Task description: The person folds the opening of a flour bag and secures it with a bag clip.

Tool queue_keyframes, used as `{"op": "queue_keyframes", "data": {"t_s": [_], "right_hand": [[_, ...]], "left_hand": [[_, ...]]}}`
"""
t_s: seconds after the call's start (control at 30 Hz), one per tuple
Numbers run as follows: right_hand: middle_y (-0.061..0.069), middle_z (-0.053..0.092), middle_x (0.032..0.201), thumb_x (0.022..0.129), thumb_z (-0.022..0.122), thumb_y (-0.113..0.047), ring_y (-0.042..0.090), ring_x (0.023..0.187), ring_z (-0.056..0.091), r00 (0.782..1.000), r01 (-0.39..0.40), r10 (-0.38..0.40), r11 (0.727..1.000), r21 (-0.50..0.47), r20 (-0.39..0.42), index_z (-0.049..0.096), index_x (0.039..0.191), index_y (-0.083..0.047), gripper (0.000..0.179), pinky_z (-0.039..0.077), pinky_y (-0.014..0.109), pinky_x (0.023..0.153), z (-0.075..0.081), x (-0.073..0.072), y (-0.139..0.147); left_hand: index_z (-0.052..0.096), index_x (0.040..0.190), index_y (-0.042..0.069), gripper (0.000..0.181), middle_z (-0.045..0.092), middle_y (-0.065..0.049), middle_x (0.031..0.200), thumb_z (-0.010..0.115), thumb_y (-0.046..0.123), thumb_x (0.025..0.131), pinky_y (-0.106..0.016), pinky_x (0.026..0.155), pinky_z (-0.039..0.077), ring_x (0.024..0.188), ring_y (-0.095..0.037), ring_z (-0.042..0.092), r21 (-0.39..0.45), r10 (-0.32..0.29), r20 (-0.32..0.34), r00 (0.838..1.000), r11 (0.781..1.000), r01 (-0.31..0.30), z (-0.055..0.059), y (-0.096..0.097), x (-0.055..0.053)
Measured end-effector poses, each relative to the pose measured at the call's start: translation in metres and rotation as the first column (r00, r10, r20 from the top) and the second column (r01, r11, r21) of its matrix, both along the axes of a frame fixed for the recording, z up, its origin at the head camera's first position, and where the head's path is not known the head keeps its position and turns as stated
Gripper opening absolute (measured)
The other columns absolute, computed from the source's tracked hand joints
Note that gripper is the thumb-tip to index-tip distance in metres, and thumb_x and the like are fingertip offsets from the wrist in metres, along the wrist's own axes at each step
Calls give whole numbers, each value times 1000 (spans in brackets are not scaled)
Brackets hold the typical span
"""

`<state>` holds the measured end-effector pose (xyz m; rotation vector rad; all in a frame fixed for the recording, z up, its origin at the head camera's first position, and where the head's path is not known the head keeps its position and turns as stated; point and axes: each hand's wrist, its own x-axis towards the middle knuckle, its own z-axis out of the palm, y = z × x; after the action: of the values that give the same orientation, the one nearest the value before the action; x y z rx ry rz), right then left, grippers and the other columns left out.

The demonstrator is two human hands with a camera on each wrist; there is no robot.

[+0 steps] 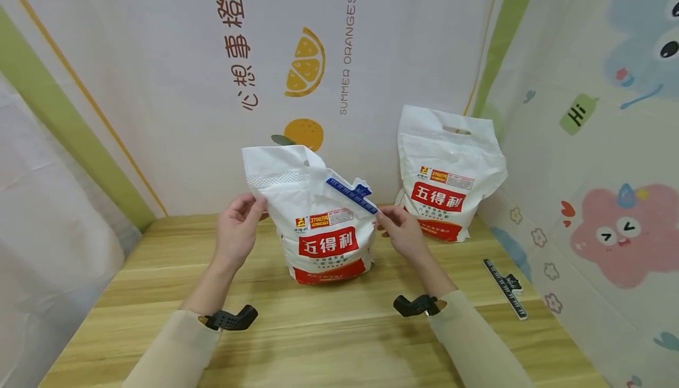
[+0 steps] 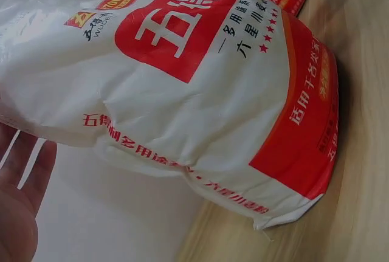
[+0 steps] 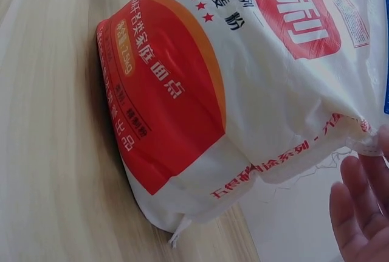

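Observation:
A white and red flour bag (image 1: 323, 237) stands on the table between both hands, its handle top raised at the left and slanting down to the right. A long blue and white bag clip (image 1: 351, 193) lies along that slanted top edge. My left hand (image 1: 239, 229) pinches the bag's left side edge; in the left wrist view its fingers (image 2: 27, 165) pass behind the bag. At the clip's lower end, my right hand (image 1: 404, 232) grips the bag's right edge between thumb and fingers. The right wrist view shows the right fingers (image 3: 358, 195) beneath the side seam.
Behind to the right, a second flour bag (image 1: 451, 170) stands upright with its handle hole showing. A black and white bag clip (image 1: 506, 289) lies on the wooden table (image 1: 297, 335) at the right. Printed cloth (image 1: 175, 81) hangs behind and along the sides.

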<state>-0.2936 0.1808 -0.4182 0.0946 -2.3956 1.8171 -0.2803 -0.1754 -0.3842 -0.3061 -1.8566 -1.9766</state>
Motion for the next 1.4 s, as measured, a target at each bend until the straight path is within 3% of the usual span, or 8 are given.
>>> {"op": "queue_keyframes", "data": {"t_s": [0.17,0.53,0.63,0.73,0.9,1.07,1.23,1.4], "right_hand": [[13,75,115,111,66,-22,21,96,71,998,52,-52,999,12,-24,74,125,-7,22,62,36,86,1,1,-1],[12,75,110,110,68,-20,18,86,73,996,85,-85,996,33,-11,74,118,-9,15,62,32,77,2,6,1],[14,75,112,111,67,-21,18,87,74,998,56,-55,998,27,-15,73,122,-7,19,63,29,76,0,7,2],[17,75,115,112,66,-22,19,91,74,999,25,-25,1000,15,-29,72,126,-5,23,62,27,77,-1,6,4],[17,75,119,112,66,-26,20,97,74,999,-13,13,1000,6,-43,72,131,-5,29,64,30,82,0,5,4],[15,75,111,112,64,-22,22,93,74,998,21,-17,997,73,-65,73,126,-5,23,65,42,85,-2,4,1],[15,77,107,112,64,-18,24,89,75,995,85,-76,988,132,-67,72,118,-5,16,59,29,74,0,5,-2],[15,77,108,111,65,-17,19,85,75,996,78,-72,991,110,-54,72,115,-5,14,60,27,70,0,2,-1]], "left_hand": [[74,112,-7,18,77,10,91,69,10,108,-23,82,65,83,-5,74,16,46,-18,999,999,-45,1,3,-2],[72,115,-14,28,73,16,88,70,14,109,-19,76,63,82,-3,69,-125,109,11,994,986,-107,11,0,0],[70,122,-13,30,74,15,94,68,14,110,-20,79,63,85,-4,70,-109,67,13,998,992,-65,8,-2,-1],[64,135,-10,35,73,13,108,64,16,112,-22,87,64,96,-4,71,-115,-19,51,999,993,25,-1,-6,1],[58,144,-7,39,69,7,118,63,15,113,-25,95,64,104,-2,71,-161,-111,167,980,977,138,-23,-8,5],[64,133,-6,33,74,10,108,68,19,110,-25,93,64,101,-3,72,-128,-46,245,968,989,80,-34,0,4],[67,119,-6,28,72,13,90,73,19,107,-21,86,62,91,-5,70,-90,31,270,962,996,-7,-32,6,2],[69,117,-3,28,73,15,89,74,22,107,-21,83,60,89,-5,69,-108,70,276,959,993,-41,-29,4,5]]}}
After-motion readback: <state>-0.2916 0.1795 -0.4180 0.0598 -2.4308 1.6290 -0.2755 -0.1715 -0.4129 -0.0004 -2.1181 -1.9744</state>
